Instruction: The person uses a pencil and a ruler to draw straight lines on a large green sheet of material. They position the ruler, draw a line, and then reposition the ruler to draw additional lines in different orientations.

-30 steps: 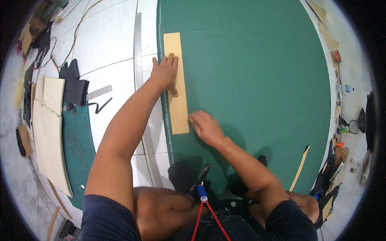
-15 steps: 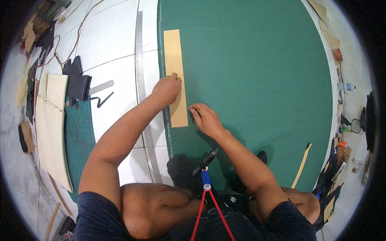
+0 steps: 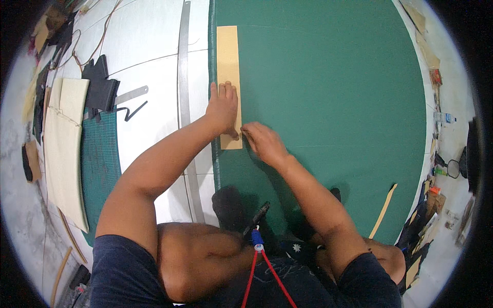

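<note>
Since a second ago, the left hand (image 3: 223,107) has slid down the tan strip (image 3: 228,61) from near its middle toward the near end, and the right hand (image 3: 262,142) has moved up to meet it at the strip's lower right corner. The strip lies lengthwise along the left edge of the large green cutting mat (image 3: 328,92) spread on the floor, its far end bare. The left hand presses flat on it, fingers straight and together, grip empty. The right hand's fingertips are pinched narrow at the strip's right edge; whether they hold a small tool cannot be told. A long metal ruler (image 3: 183,66) lies on the white floor tiles just left of the mat, untouched. A smaller green mat (image 3: 100,164) with pale boards (image 3: 64,149) beside it sits well off to the left, and a thin tan offcut (image 3: 384,210) lies on the big mat to the right. Judged from this, the work along the strip's edge looks to be at its near end, the strip not yet lifted away
</note>
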The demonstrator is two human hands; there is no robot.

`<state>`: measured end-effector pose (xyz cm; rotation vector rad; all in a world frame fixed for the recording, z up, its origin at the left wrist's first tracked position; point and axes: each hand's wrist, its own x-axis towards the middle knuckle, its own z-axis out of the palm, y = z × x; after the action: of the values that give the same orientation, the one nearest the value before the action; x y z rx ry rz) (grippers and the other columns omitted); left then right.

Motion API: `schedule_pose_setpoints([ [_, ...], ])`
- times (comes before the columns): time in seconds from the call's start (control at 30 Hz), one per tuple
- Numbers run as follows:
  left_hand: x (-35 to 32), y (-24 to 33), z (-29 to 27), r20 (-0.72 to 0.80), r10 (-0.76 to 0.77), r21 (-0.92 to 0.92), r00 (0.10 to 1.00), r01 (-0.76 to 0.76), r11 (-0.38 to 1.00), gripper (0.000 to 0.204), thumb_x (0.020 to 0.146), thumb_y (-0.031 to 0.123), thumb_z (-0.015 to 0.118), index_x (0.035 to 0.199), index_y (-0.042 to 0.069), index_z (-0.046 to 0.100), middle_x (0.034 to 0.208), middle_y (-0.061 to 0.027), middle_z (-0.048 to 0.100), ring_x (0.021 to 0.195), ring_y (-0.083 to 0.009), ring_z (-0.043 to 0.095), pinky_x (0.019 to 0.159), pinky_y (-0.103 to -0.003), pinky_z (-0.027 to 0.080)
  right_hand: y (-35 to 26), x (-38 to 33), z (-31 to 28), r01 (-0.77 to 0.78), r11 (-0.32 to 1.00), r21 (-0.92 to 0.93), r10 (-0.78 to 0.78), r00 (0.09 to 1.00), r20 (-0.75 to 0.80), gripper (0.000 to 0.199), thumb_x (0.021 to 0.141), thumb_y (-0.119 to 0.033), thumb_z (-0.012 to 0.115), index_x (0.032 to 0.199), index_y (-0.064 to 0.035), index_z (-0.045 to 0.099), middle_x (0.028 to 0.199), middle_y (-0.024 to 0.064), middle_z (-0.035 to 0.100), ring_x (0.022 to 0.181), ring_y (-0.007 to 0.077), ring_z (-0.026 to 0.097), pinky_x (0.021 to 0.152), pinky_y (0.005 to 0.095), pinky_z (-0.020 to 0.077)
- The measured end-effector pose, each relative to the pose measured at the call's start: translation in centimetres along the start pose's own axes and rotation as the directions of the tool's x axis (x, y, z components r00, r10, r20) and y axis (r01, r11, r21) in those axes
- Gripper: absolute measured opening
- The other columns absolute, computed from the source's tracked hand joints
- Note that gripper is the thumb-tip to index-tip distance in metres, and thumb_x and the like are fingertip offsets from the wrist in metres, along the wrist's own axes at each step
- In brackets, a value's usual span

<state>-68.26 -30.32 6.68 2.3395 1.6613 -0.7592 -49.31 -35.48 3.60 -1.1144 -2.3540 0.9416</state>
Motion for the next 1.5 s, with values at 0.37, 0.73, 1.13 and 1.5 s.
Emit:
schedule_pose_setpoints([
  [0.37,-0.1,0.2,-0.5,0.023,0.007,0.014,1.000,-0.007,1.000,0.151,0.050,0.076,0.089,0.155,-0.014,0.026,0.160,-0.0318,0.031,0.149,-0.0453,0.031,0.123,-0.061,0.020,-0.6,-1.4,0.0,-0.028,0.999,0.024,0.027,0.999,0.045,0.014,0.100,-0.014,0.061,0.108,-0.0026,0.064,0.103,0.0181,0.068,0.094,0.0406,0.066,0.085,0.0479,0.0538],
  [0.73,-0.1,0.1,-0.7,0.044,0.000,-0.001,0.999,0.000,1.000,0.150,0.050,0.074,0.090,0.156,-0.012,0.027,0.161,-0.0298,0.031,0.151,-0.0443,0.028,0.124,-0.061,0.019,-1.0,-1.5,-0.8,-0.024,1.000,0.001,0.024,0.984,0.174,0.016,0.101,-0.017,0.060,0.107,-0.0027,0.064,0.102,0.0185,0.068,0.095,0.0415,0.065,0.083,0.0488,0.0538],
  [1.13,0.2,-0.2,0.5,-0.063,0.016,-0.003,0.998,-0.016,1.000,0.155,0.043,0.080,0.087,0.152,-0.014,0.030,0.158,-0.0304,0.033,0.149,-0.0428,0.032,0.121,-0.062,0.025,3.3,9.4,-1.3,-0.054,0.999,0.008,0.054,0.990,-0.127,0.023,0.103,-0.020,0.053,0.120,-0.0067,0.062,0.116,0.0187,0.069,0.106,0.0409,0.065,0.089,0.0504,0.0528],
  [1.5,0.6,-5.8,3.3,-0.270,0.135,-0.195,0.953,-0.192,0.962,0.110,0.082,0.070,0.069,0.156,-0.003,0.034,0.161,-0.0279,0.031,0.153,-0.0395,0.027,0.126,-0.059,0.012,3.6,-3.1,-1.4,-0.251,0.941,0.229,0.323,0.870,-0.373,0.028,0.108,-0.024,0.046,0.116,-0.0015,0.061,0.114,0.0205,0.065,0.110,0.0406,0.061,0.096,0.0474,0.0474],
])
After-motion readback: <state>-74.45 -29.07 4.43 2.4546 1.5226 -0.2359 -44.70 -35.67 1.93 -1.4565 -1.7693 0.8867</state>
